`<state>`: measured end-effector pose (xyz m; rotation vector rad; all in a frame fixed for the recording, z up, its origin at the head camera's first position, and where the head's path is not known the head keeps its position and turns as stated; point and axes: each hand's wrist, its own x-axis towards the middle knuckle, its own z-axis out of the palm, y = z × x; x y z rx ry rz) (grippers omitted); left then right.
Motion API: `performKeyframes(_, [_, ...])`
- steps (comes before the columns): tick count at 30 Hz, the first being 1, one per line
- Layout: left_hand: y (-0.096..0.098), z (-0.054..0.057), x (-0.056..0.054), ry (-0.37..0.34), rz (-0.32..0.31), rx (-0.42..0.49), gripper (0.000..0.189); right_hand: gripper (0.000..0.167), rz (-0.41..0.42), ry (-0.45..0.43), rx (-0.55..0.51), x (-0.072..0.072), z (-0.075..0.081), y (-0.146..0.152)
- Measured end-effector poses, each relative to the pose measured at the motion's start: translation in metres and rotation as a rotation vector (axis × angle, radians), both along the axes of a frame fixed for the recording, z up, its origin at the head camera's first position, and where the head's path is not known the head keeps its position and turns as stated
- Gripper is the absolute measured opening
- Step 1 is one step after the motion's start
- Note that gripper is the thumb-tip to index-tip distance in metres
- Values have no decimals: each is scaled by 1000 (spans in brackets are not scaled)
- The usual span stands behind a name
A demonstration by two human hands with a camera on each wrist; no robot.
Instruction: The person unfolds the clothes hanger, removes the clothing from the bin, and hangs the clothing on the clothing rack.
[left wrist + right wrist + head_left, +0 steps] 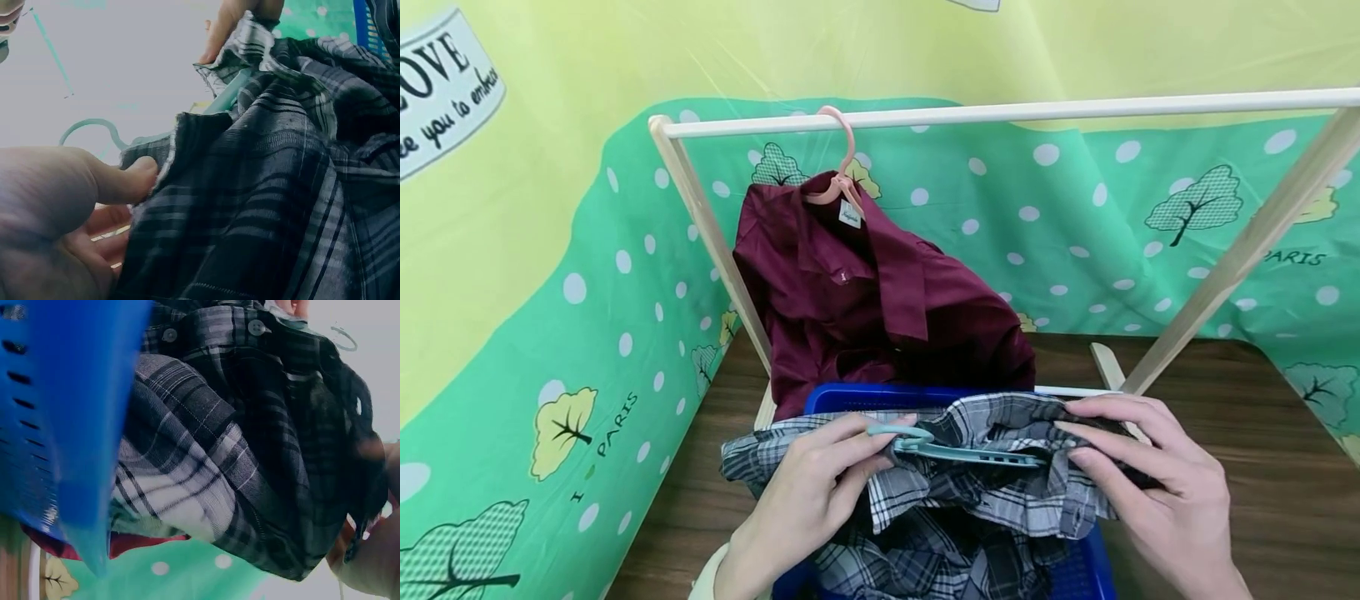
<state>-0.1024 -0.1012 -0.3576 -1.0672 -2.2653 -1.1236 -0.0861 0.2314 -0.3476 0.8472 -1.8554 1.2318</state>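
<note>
A black, grey and white plaid shirt [1000, 508] is held up over a blue basket [1093, 567], its lower part hanging into it. A light teal hanger [977, 454] lies partly inside the shirt's collar, its hook towards the left. My left hand [820, 479] pinches the cloth beside the hook; in the left wrist view the thumb [142, 178] presses on the fabric edge. On the other side my right hand [1157, 475] pinches the shirt near the hanger's far end. Buttons [256, 327] run along the cloth in the right wrist view.
Behind the basket, a maroon shirt [850, 283] hangs on a pink hanger [847, 154] from the white rail [1000, 114] of a wooden rack. The rack's slanted right leg [1240, 258] stands on the dark wood table [1262, 467]. A green and yellow printed cloth [647, 275] covers the walls.
</note>
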Motion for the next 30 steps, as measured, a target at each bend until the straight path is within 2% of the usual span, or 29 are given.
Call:
performKeyframes(5, [2,1,-1,58,29,64,44,33,125,-73,275,4,-5,7])
performKeyframes(7, [3,1,-2,65,35,80,43,31,120,-133,316,7,-6,11])
performKeyframes(9, [3,2,-2,59,21,90,41,26,110,-150,284,6,-7,14])
performKeyframes(12, [5,2,-2,56,-21,96,39,22,47,-221,213,8,-5,17])
performKeyframes(14, [6,1,-3,54,-42,100,38,32,-24,-316,188,10,-2,18])
performKeyframes(16, [7,2,-3,56,-53,104,37,48,-104,-419,198,13,3,20])
performKeyframes(18, [7,2,-3,59,-52,106,37,57,-174,-488,217,15,6,20])
performKeyframes(22, [8,2,-3,50,-55,103,40,51,-291,-597,270,15,2,26])
performKeyframes(26, [8,1,-3,51,-42,94,40,50,-321,-754,352,13,-5,33])
performKeyframes(28, [8,0,-2,62,-32,90,37,52,-300,-774,356,13,-6,30])
performKeyframes(30, [7,0,-2,65,-26,87,37,56,-276,-754,330,15,-7,24])
